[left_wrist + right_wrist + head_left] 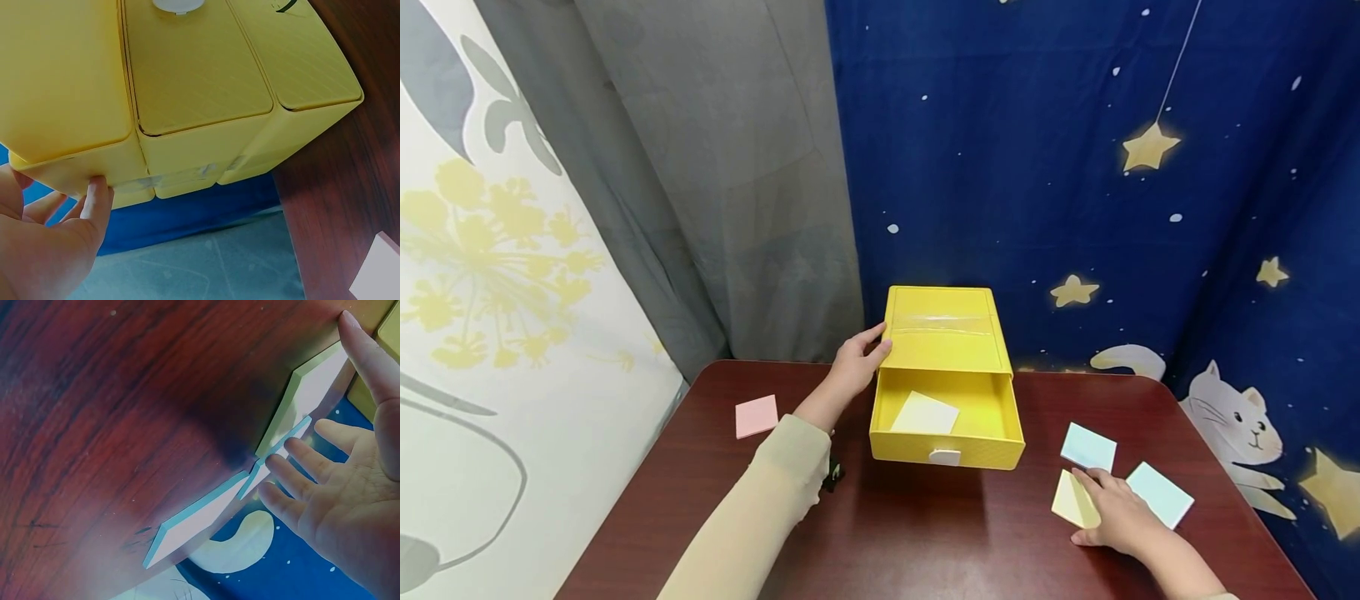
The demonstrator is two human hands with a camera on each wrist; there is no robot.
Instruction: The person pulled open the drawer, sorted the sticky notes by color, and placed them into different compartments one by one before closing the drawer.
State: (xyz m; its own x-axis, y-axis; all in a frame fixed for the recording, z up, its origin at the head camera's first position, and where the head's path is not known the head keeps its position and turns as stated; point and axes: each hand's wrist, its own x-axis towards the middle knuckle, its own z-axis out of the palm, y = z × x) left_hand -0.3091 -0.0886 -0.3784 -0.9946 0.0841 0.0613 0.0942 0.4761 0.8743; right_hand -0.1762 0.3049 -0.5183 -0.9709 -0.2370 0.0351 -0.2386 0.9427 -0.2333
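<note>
A yellow drawer unit (943, 329) stands at the back of the table, its top drawer (947, 454) pulled out. Inside the drawer lies a pale cream sticky-note pad (925, 413). My left hand (853, 362) rests against the unit's upper left side; in the left wrist view a fingertip presses its side wall. On the right, my right hand (1116, 512) reaches over a pale yellow sticky-note pad (1071, 500). In the right wrist view its thumb and fingers (294, 478) are spread apart around that pad. Two light blue pads, one behind (1088, 447) and one to the right (1161, 493), lie beside it.
A pink sticky-note pad (757, 417) lies on the dark red wooden table (895, 550) at the left. A small dark object (832, 475) shows partly behind the left sleeve. Grey and blue star-patterned curtains (970, 167) hang behind the table.
</note>
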